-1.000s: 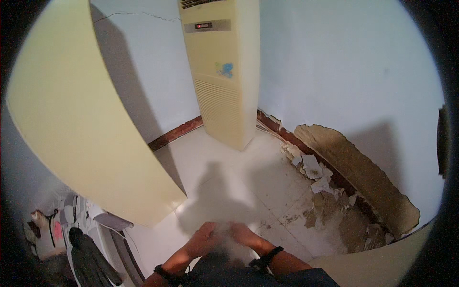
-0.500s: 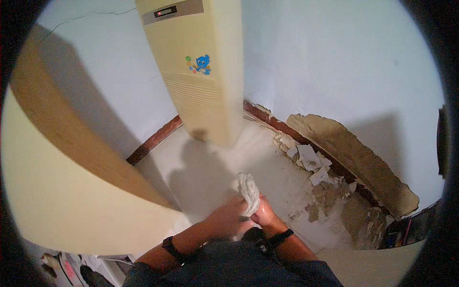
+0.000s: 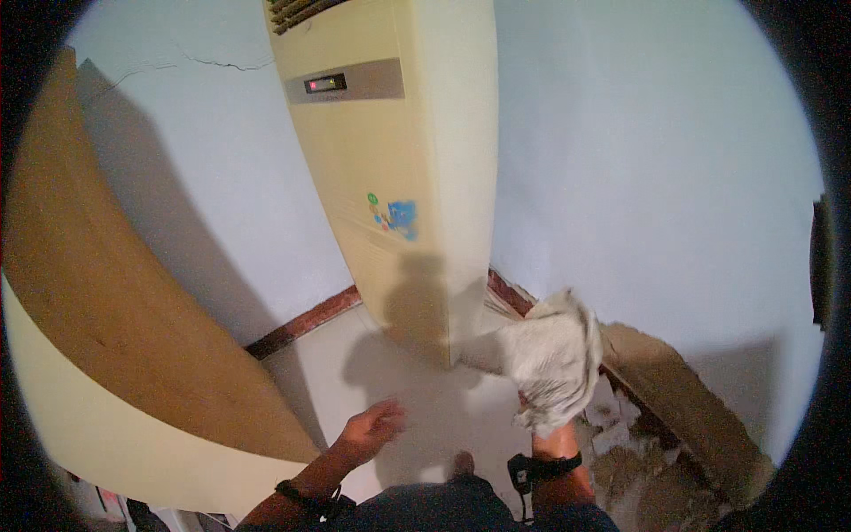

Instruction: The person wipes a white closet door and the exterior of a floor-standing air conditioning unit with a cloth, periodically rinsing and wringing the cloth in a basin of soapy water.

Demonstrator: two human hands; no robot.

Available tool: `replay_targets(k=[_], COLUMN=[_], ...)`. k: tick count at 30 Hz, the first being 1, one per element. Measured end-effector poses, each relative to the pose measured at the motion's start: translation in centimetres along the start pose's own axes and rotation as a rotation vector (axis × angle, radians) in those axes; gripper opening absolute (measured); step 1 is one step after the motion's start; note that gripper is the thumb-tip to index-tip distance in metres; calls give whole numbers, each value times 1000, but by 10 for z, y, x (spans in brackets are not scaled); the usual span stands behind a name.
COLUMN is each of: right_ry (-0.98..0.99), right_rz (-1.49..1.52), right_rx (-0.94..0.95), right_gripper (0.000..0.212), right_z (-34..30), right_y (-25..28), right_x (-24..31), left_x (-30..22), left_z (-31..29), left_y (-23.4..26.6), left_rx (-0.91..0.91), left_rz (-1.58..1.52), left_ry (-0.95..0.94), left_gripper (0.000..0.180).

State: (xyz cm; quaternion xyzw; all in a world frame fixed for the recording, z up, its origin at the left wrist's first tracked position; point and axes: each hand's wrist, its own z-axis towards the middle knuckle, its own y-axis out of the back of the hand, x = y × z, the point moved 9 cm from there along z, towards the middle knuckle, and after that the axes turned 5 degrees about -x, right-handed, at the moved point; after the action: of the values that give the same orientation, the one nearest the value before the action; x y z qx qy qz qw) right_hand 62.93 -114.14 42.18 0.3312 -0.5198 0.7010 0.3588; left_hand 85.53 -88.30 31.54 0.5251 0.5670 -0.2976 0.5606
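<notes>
Head view, only one. Right hand (image 3: pixel 551 424) raised in front of the body, mostly hidden behind a crumpled grey-white rag (image 3: pixel 548 359); fingers clamped on the rag's lower end, and the cloth bunches upward from the grip. Rag sits right of centre, low in the picture, just beside the lower right corner of the tall cream floor-standing air conditioner (image 3: pixel 399 168); can't tell whether cloth touches the casing. Black wristband (image 3: pixel 542 466) on the right wrist.

Left hand (image 3: pixel 370 426) lower left of the rag, well apart from it, empty, fingers apart and slightly curled, blurred. Hangs over the pale floor (image 3: pixel 355 372). Dark band (image 3: pixel 306 498) on the left wrist.

Air conditioner stands in the corner against a pale blue wall (image 3: pixel 647 177), dark display strip (image 3: pixel 346 82) near its top, small colourful sticker (image 3: pixel 396 215) mid-front. Shadow of the person falls on its lower front and on the floor. Reddish-brown skirting (image 3: pixel 306 321) runs along the wall base. Right of the rag, wall base is broken, with rubble and flaked plaster (image 3: pixel 638 426) on the floor. Large curved tan and cream panel (image 3: pixel 115 355) fills the left side.
</notes>
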Motion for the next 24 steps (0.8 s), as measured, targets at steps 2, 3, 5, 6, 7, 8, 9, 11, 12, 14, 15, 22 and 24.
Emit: replay_targets(k=[2, 3, 5, 6, 7, 8, 9, 11, 12, 14, 15, 22, 24], right_ry=[-162, -238, -343, -343, -323, -258, -190, 66, 134, -26, -202, -88, -405], right_rz=[-68, -64, -45, -36, -23, -14, -3, 25, -62, -184, -306, -280, 136], right_rx=[58, 70, 56, 50, 41, 56, 77, 112, 120, 66, 9, 163, -4], right_gripper=[50, 51, 53, 54, 54, 53, 51, 44, 39, 42, 46, 36, 40], right_z=[17, 22, 39, 48, 61, 72, 84, 100, 111, 146, 156, 187, 186], right_y=[2, 0, -3, -8, -16, -28, -43, -72, -82, -67, -52, -110, -128], right_x=[-58, -73, -87, -88, -91, -89, -84, -58, -53, -107, -144, -190, -200], left_x=[8, 11, 18, 18, 17, 22, 27, 19, 19, 22, 22, 27, 38], left_z=[18, 26, 43, 52, 61, 68, 77, 95, 104, 127, 139, 207, 225], left_y=[16, 22, 32, 35, 38, 39, 41, 45, 46, 55, 58, 108, 120], left_rx=[-120, -141, -176, -195, -203, -203, -211, -204, -201, -165, -161, -103, -77], left_rz=[-231, -231, -278, -236, -236, -225, -218, -171, -185, -51, -58, -63, -12], left_ry=[174, 169, 135, 186, 179, 221, 257, 254, 260, 237, 225, 128, 115], left_gripper=[44, 44, 47, 48, 48, 49, 49, 51, 53, 56, 56, 55, 53])
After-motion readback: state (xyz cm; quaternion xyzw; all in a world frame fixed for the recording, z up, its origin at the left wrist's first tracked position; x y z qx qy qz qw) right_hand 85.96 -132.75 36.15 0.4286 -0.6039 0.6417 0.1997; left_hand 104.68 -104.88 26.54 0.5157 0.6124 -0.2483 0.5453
